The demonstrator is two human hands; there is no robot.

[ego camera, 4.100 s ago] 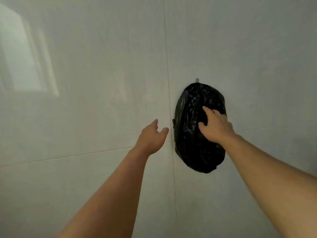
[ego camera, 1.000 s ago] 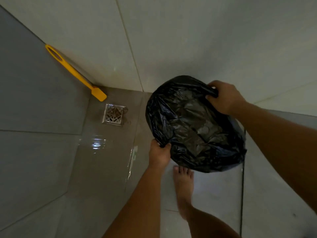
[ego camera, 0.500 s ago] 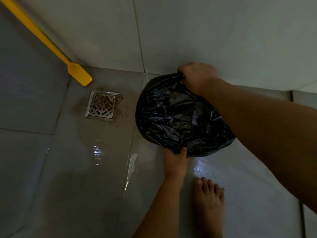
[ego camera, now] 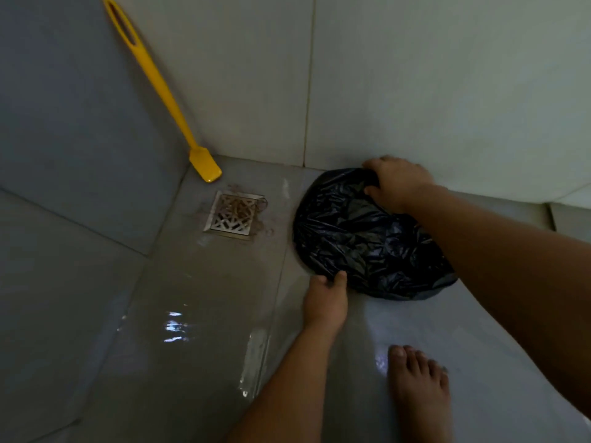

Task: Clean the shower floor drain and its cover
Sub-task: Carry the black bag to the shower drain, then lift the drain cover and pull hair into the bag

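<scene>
Both hands grip a black bag on the floor: left hand at its near edge, right hand at its far edge. The drain cover lies left of them, apart.

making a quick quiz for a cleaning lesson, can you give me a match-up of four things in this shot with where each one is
Things:
1. yellow brush
2. drain cover
3. black bag
4. bare foot

Places:
A. set in the floor near the corner
B. gripped by left hand and right hand
C. bottom right, on wet tile
D. leaning in the wall corner

Pairs: 1-D, 2-A, 3-B, 4-C
</scene>
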